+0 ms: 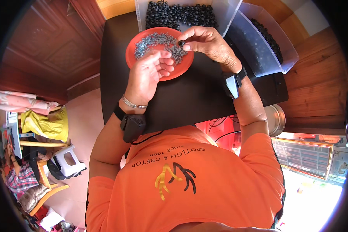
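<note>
Right hand [212, 45] pinches a small, rounded black piece [181, 43] over a shallow, round red plastic dish [183, 70] of loose silvery bits [154, 39]. Left hand [147, 73] curls loosely; whether holding anything, I cannot tell. Smooth, dark tabletop [193, 98] stretches nearer, to its edge.

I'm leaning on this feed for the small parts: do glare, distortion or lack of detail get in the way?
Head view: the bright patch at lower right is washed out, well away from both the left hand and right hand; fisheye bends the dark table; the pinched black piece shows, but the grey pieces blend together.
</note>
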A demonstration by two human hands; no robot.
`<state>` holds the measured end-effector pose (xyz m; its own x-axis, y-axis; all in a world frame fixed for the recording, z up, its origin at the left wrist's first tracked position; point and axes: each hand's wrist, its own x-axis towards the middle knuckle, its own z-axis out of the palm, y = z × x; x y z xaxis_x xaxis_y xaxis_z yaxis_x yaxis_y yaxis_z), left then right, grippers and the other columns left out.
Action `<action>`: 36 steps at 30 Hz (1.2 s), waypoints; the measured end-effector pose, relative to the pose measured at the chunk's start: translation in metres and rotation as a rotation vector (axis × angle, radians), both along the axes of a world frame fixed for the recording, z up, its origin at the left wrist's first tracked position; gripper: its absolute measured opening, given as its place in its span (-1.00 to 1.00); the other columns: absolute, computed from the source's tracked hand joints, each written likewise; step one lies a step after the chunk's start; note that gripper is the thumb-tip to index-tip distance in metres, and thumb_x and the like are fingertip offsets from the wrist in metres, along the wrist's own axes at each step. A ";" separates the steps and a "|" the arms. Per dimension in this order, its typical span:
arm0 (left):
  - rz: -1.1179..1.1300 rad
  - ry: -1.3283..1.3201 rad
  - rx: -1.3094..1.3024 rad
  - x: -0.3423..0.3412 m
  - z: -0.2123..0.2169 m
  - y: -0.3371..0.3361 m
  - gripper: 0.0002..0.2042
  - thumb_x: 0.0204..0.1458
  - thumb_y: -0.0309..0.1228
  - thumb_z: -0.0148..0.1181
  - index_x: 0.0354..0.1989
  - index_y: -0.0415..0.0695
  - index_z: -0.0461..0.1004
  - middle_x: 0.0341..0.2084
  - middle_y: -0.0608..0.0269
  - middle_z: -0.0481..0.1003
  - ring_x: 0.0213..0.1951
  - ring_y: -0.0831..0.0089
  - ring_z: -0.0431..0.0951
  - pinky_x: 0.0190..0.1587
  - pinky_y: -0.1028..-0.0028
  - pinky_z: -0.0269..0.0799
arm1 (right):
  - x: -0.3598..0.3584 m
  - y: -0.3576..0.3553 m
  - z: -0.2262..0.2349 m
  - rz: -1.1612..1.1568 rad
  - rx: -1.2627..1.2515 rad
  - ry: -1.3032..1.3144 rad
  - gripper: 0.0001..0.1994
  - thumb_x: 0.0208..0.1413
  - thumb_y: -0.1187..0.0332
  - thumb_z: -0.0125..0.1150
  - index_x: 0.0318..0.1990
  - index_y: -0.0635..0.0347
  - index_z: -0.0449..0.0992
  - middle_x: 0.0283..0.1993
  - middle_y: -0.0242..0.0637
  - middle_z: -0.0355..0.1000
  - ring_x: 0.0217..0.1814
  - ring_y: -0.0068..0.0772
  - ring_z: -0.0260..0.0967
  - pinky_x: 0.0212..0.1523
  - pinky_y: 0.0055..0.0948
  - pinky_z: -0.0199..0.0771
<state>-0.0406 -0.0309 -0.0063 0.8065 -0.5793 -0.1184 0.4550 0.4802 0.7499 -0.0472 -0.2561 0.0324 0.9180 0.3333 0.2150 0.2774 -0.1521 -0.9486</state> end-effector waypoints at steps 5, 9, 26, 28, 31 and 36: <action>-0.071 -0.077 -0.004 -0.002 0.002 -0.003 -0.75 0.13 -0.26 -0.05 -0.23 -0.19 0.42 -0.38 0.23 0.48 -0.34 0.46 0.47 -0.25 0.52 0.34 | 0.001 0.021 -0.017 0.058 0.137 -0.046 -0.78 0.03 0.52 0.22 -0.12 0.22 0.53 -0.13 -0.31 0.48 -0.05 -0.48 0.39 0.03 -0.49 0.37; -0.052 -0.097 -0.009 -0.002 -0.001 -0.003 -0.78 0.13 -0.28 -0.05 -0.24 -0.17 0.40 -0.37 0.24 0.48 -0.35 0.46 0.48 -0.26 0.51 0.35 | -0.001 0.032 -0.023 0.076 0.198 -0.109 -0.80 0.07 0.44 0.22 -0.12 0.22 0.53 -0.21 -0.37 0.49 -0.18 -0.56 0.42 -0.17 -0.54 0.48; -0.025 -0.102 -0.088 -0.004 0.001 -0.005 -0.83 0.15 -0.30 -0.04 -0.27 -0.14 0.36 -0.38 0.27 0.47 -0.33 0.46 0.48 -0.26 0.51 0.35 | -0.007 0.037 -0.019 0.021 0.003 -0.259 -0.73 0.00 0.48 0.27 -0.09 0.16 0.52 -0.04 -0.26 0.45 0.02 -0.40 0.37 0.05 -0.42 0.38; -0.035 -0.109 -0.085 -0.004 0.002 -0.005 -0.82 0.16 -0.29 -0.05 -0.27 -0.14 0.36 -0.37 0.27 0.47 -0.33 0.46 0.48 -0.26 0.51 0.35 | -0.008 0.039 -0.018 0.004 0.000 -0.270 -0.73 -0.01 0.48 0.28 -0.09 0.15 0.53 -0.05 -0.27 0.46 0.03 -0.39 0.37 0.06 -0.42 0.37; -0.011 -0.125 -0.068 -0.005 0.003 -0.005 -0.81 0.16 -0.29 -0.06 -0.24 -0.15 0.37 -0.37 0.28 0.47 -0.33 0.47 0.48 -0.25 0.52 0.34 | -0.009 0.041 -0.017 -0.001 0.018 -0.286 -0.73 -0.01 0.49 0.28 -0.10 0.16 0.53 -0.06 -0.26 0.47 0.01 -0.39 0.39 0.05 -0.44 0.38; -0.006 -0.200 -0.052 -0.006 0.003 -0.005 -0.80 0.15 -0.32 -0.07 -0.18 -0.16 0.38 -0.36 0.29 0.47 -0.33 0.50 0.46 -0.24 0.54 0.32 | -0.008 0.039 -0.021 0.031 0.117 -0.213 -0.76 -0.02 0.53 0.27 -0.14 0.18 0.53 -0.05 -0.25 0.45 -0.01 -0.40 0.39 0.02 -0.42 0.40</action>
<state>-0.0463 -0.0356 -0.0028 0.8072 -0.5856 0.0742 0.3026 0.5184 0.7998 -0.0549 -0.2171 0.0116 0.8375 0.3225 0.4411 0.4757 -0.0330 -0.8790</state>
